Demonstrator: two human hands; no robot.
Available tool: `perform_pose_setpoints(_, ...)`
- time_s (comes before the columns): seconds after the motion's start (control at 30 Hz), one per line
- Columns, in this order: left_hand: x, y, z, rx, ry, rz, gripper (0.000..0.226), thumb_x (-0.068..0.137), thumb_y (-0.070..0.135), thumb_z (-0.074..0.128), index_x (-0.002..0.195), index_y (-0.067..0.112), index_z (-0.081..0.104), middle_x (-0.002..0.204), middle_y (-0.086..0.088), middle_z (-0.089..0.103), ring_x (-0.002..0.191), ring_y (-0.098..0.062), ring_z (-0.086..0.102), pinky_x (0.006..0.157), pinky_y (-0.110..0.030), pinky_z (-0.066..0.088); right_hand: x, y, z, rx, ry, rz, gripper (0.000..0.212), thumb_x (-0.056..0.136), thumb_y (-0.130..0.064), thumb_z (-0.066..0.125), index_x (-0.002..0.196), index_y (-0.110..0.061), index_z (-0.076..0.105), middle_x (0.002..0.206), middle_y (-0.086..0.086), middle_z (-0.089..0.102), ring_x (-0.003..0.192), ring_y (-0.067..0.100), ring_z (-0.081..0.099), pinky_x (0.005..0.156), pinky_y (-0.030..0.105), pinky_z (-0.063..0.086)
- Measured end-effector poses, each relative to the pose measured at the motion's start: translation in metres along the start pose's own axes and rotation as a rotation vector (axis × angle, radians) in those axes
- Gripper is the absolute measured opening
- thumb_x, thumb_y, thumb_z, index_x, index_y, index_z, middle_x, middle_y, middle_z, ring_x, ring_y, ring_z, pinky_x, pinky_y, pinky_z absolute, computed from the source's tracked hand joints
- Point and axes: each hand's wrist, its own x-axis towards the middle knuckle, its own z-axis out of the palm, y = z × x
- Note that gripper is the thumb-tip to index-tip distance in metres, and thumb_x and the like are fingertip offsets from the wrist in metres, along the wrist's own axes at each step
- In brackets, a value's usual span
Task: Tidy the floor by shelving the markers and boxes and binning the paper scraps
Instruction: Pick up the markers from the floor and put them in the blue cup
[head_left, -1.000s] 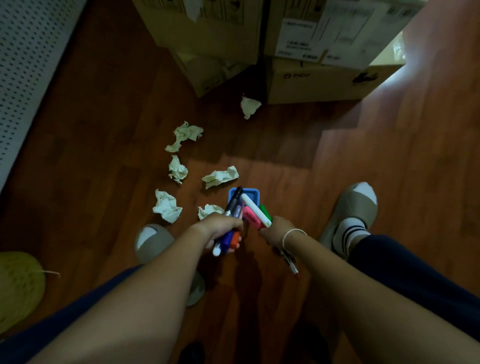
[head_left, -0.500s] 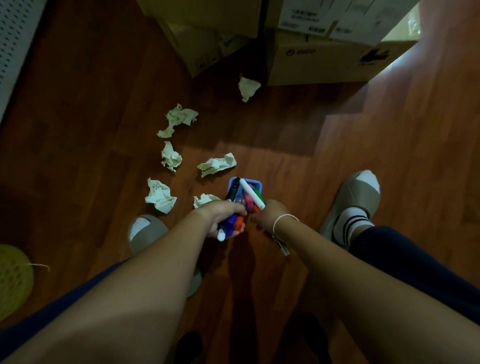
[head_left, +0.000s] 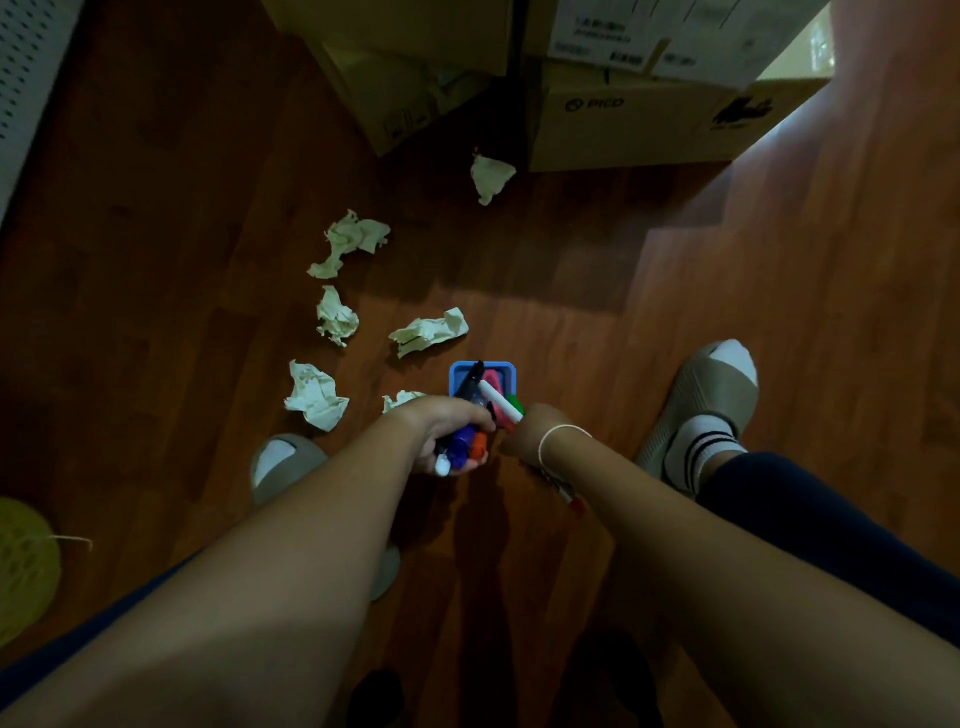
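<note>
My left fingers are wrapped tight round a bundle of markers, caps poking out below the fist, just under centre frame. My right hand is knuckles-up beside it, closed on a white marker that slants over the blue tray; the right fingers themselves are hidden from me. More markers lie in that tray on the floor. To do this well I'd feed the bundle in tips first, parallel to the ones already there, and let go low so nothing rolls off. Both forearms reach straight down and forward, wrists nearly touching. Paper scraps lie scattered left of centre, boxes along the top edge
</note>
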Motion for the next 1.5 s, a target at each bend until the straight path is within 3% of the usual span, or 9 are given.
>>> perform_pose_setpoints(0.1,0.006,0.003,-0.001,0.012,0.002,-0.03,0.028,0.08,0.016,0.068,0.101,0.009,0.052,0.081,-0.014,0.062,0.041,-0.017,0.063,0.035,-0.022,0.048,0.0,-0.004,-0.002,-0.111,-0.005,-0.077,0.051,0.093,-0.021,0.049,0.142,-0.019,0.035,0.128,0.018,0.056,0.108,0.031,0.06,0.081,0.034,0.049)
perform_pose_setpoints(0.17,0.008,0.005,-0.002,0.013,-0.005,-0.048,0.031,0.079,0.016,0.069,0.103,0.009,0.052,0.081,-0.015,0.062,0.039,-0.019,0.063,0.035,-0.023,0.048,0.001,-0.006,-0.003,-0.148,-0.009,-0.078,0.052,0.094,-0.02,0.048,0.143,-0.02,0.033,0.129,0.019,0.056,0.113,0.032,0.058,0.087,0.036,0.048)
perform_pose_setpoints(0.33,0.001,0.005,-0.003,0.006,-0.023,-0.066,0.023,0.082,0.016,0.067,0.095,0.007,0.051,0.075,-0.014,0.063,0.038,-0.017,0.062,0.033,-0.023,0.049,0.009,-0.007,-0.002,-0.116,0.04,-0.027,0.034,0.092,-0.023,0.052,0.12,-0.005,0.056,0.122,0.016,0.061,0.11,0.029,0.06,0.081,0.03,0.046)
perform_pose_setpoints(0.5,-0.009,0.004,-0.005,-0.003,-0.028,-0.053,0.028,0.085,0.017,0.064,0.108,0.009,0.052,0.074,-0.012,0.061,0.036,-0.015,0.06,0.032,-0.021,0.047,0.008,-0.01,-0.003,-0.076,0.095,-0.065,0.039,0.09,-0.031,0.056,0.12,-0.006,0.058,0.122,0.016,0.061,0.111,0.029,0.059,0.085,0.029,0.046)
perform_pose_setpoints(0.83,-0.009,0.006,-0.006,-0.059,-0.05,-0.057,0.017,0.085,0.019,0.063,0.077,0.006,0.055,0.044,-0.005,0.061,0.031,-0.011,0.055,0.036,-0.018,0.049,0.008,-0.011,-0.006,0.028,0.137,-0.139,0.037,0.091,-0.022,0.053,0.123,-0.004,0.056,0.119,0.019,0.063,0.09,0.026,0.059,0.075,0.031,0.051)
perform_pose_setpoints(0.93,-0.011,0.007,-0.01,-0.059,-0.043,-0.062,0.017,0.085,0.019,0.062,0.073,0.007,0.057,0.04,-0.002,0.058,0.029,-0.009,0.051,0.036,-0.015,0.046,0.009,-0.008,-0.007,0.05,0.149,-0.14,0.032,0.092,-0.018,0.051,0.12,-0.006,0.06,0.115,0.018,0.065,0.084,0.026,0.057,0.083,0.035,0.05)
perform_pose_setpoints(1.2,-0.026,0.01,-0.007,-0.116,-0.064,-0.033,0.028,0.084,0.032,0.066,0.077,0.007,0.058,0.048,-0.004,0.061,0.03,-0.009,0.052,0.034,-0.015,0.045,0.005,-0.003,-0.008,0.492,0.123,-0.059,0.05,0.078,-0.005,0.065,0.127,-0.008,0.056,0.091,0.011,0.059,0.072,0.025,0.053,0.067,0.033,0.046)
perform_pose_setpoints(1.37,-0.035,0.013,-0.003,-0.098,-0.057,-0.058,0.038,0.087,0.04,0.06,0.084,0.002,0.059,0.041,-0.005,0.06,0.028,-0.008,0.052,0.033,-0.013,0.044,0.007,0.0,-0.005,0.662,0.153,-0.025,0.046,0.08,-0.003,0.064,0.125,-0.005,0.055,0.096,0.012,0.062,0.07,0.021,0.057,0.082,0.037,0.053)
perform_pose_setpoints(1.5,-0.035,0.014,0.0,-0.077,0.001,-0.049,0.044,0.093,0.043,0.047,0.078,0.003,0.057,0.037,-0.004,0.057,0.023,-0.005,0.042,0.028,-0.011,0.036,0.01,0.002,-0.003,0.742,0.157,-0.035,0.044,0.079,0.004,0.061,0.121,-0.006,0.056,0.118,0.016,0.062,0.087,0.024,0.06,0.087,0.039,0.054)
